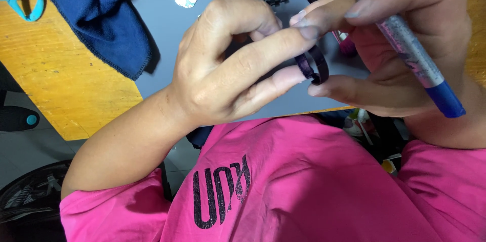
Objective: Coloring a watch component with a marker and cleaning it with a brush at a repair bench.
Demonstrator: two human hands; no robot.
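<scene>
With the left hand [228, 65] and right hand [400, 44] pinching the dark ring [313, 65] above the bench's near edge, the marker [405, 44] clamped in the right may smear it, or the ring may slip.

I'm seeing the dark ring [313, 65] showing a glossy, hard finish, likely plastic or metal; I can't tell which. The marker [405, 44] is looking like smooth plastic, its silvery barrel scuffed and its blue end shiny. The navy cloth [101, 14] is lying soft and matt, with a stitched hem. The mat [162, 29] is appearing grey, smooth and matt, while the tabletop [55, 80] is showing yellow, worn, rough-grained wood. The pink shirt [304, 181] is reading as matt knit fabric.
</scene>
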